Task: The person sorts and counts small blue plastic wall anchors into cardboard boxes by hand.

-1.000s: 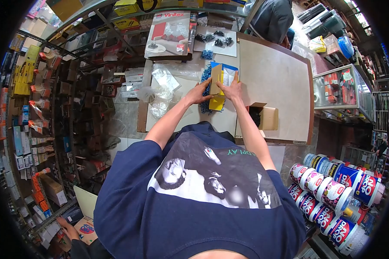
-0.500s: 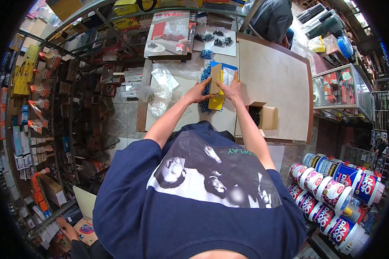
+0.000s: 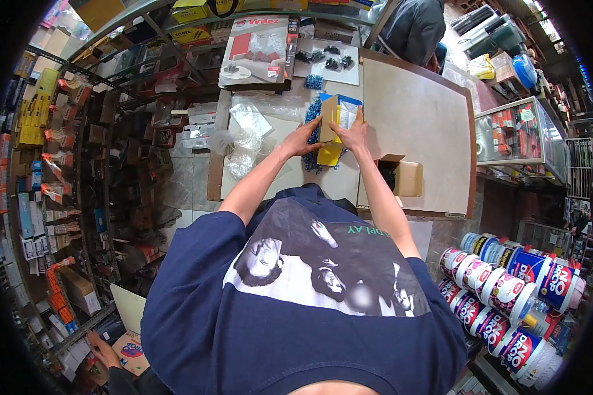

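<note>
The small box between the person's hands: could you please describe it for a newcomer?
On the beige counter, look amid the scattered blue pieces. The yellow-and-blue box stands between left hand and right hand. Unlike the plain brown carton nearby, it is brightly coloured.

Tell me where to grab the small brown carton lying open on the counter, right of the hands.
Grip the brown carton across its closed tan body, pinching the two long walls from above. Its flap stands open at the left end as seen, where dark contents show, so that end would likely buckle or spill.
</note>
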